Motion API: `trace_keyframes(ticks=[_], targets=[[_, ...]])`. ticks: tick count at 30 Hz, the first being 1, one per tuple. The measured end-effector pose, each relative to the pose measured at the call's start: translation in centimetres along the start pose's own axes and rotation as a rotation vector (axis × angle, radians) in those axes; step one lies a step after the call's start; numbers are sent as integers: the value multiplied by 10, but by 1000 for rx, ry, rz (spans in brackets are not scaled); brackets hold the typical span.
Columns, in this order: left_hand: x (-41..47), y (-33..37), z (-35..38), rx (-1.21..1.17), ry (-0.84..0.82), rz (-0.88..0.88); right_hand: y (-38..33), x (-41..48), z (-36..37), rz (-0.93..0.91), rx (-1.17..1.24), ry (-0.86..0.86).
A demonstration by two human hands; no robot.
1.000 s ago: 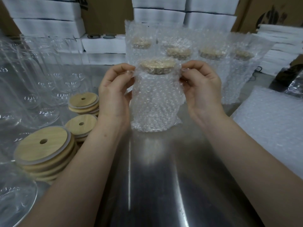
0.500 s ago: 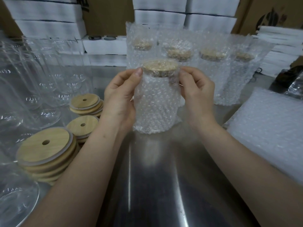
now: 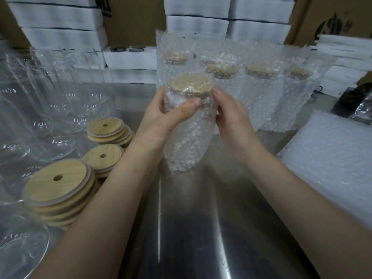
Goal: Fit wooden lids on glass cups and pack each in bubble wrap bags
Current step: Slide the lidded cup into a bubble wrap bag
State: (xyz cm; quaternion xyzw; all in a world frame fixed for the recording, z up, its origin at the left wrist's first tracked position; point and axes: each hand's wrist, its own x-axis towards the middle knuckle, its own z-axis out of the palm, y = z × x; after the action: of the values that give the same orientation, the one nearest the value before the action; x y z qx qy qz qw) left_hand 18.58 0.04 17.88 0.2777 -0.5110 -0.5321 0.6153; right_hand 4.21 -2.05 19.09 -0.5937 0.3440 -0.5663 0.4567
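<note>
Though upright before, cup (image 3: 189, 137) now aslant

Single head-worn wide-angle view, looking forward and down along the table (image 3: 181, 238), very near the left hand (image 3: 161, 121) and right hand (image 3: 235, 123) holding the cup (image 3: 189, 141) at centre, boxes (image 3: 197, 9) at far edge.

The clear bubble-wrap bag (image 3: 189, 137) veils the glass cup inside it; only the round wooden lid (image 3: 190, 83) shows through, blurred. The left hand (image 3: 161, 121) gripping the bag hides most of its fingers behind it. The left picture edge cuts off the clear glass cups (image 3: 20, 117). The right edge cuts off the white bubble-wrap stack (image 3: 332, 162) and an unidentifiable dark object (image 3: 352, 97).
</note>
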Motion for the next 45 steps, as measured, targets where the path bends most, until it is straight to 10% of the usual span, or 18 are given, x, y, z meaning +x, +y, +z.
trace_keyframes(ticks=[25,45], targets=[[62,7,7,405,481,186,4,-3,13,58,-244,70],[100,-17,9,566,530,198,30,0,5,-63,-291,254]])
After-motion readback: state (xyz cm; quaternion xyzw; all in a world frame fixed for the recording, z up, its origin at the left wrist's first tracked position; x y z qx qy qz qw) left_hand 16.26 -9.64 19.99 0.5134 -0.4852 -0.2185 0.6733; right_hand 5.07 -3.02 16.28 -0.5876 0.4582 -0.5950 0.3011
